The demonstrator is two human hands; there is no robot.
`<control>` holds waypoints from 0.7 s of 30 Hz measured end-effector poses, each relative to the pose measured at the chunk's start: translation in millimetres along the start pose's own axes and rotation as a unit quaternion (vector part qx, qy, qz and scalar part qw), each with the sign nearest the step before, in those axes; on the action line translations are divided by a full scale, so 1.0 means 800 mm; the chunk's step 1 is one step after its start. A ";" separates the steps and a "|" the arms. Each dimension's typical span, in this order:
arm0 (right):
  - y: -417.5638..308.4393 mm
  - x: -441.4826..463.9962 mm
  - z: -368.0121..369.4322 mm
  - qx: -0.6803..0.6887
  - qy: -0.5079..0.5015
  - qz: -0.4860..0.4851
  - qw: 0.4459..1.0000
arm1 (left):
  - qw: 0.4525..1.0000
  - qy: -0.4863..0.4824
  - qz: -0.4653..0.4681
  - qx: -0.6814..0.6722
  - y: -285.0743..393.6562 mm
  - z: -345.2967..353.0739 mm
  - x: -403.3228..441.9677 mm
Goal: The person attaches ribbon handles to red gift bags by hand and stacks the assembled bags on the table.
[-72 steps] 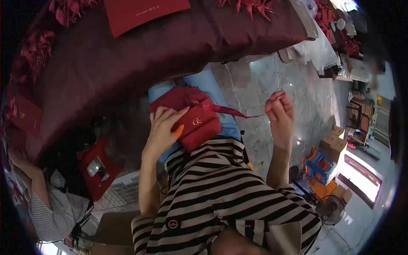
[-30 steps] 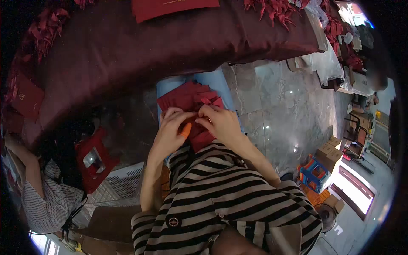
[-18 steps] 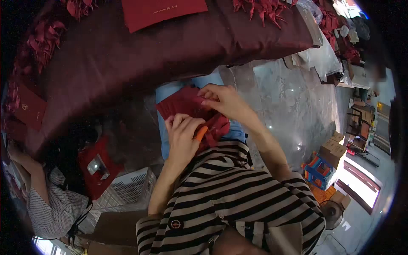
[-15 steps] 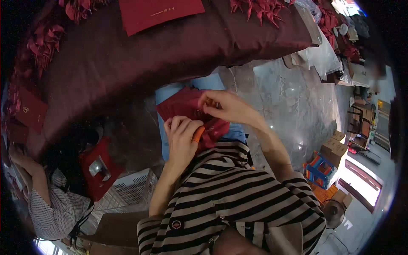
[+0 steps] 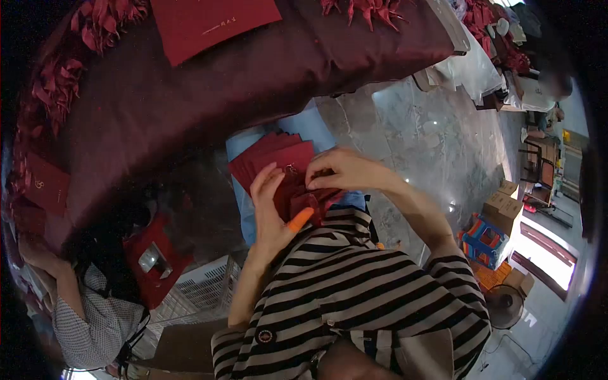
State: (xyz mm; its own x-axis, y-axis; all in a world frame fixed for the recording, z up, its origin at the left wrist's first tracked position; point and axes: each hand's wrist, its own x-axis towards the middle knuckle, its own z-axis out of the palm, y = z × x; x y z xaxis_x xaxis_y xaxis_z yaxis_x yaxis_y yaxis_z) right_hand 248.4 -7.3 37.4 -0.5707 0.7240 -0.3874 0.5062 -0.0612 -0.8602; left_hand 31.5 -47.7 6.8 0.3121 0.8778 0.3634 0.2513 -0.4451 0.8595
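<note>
You seem to be midway through handling the fanned stack of flat, dark red rectangular pieces [image 5: 272,154] in the middle of the frame; the next move likely calls for a steady left hand and a light right-hand touch. Your left hand [image 5: 271,216] is spread wide, fingertips on the stack's left part and the thumb, in a bright orange finger cover [image 5: 300,219], well apart near its lower end. Your right hand [image 5: 345,170] has its fingertips drawn close at the stack's right side; you can't tell what they pinch. The stack rests on your light blue trousers [image 5: 316,126]. Beyond, a table under a glossy maroon cloth [image 5: 221,85] crosses the top, bearing a broad red sheet with pale lettering [image 5: 215,28]. A co-worker's patterned grey sleeve [image 5: 95,326] shows lower left.
</note>
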 end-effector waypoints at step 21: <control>-0.011 -0.025 -0.099 0.107 0.468 -0.055 0.876 | 0.877 -0.195 -0.300 -0.322 0.016 -0.042 0.016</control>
State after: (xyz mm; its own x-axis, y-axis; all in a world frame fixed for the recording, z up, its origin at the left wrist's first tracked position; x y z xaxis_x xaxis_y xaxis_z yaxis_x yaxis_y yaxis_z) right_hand 306.8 32.8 78.7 0.2217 0.9735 0.0565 0.2922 -0.0111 -0.9563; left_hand 7.9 -36.2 34.8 0.6215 0.7368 -0.2662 -0.0529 0.3786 0.9241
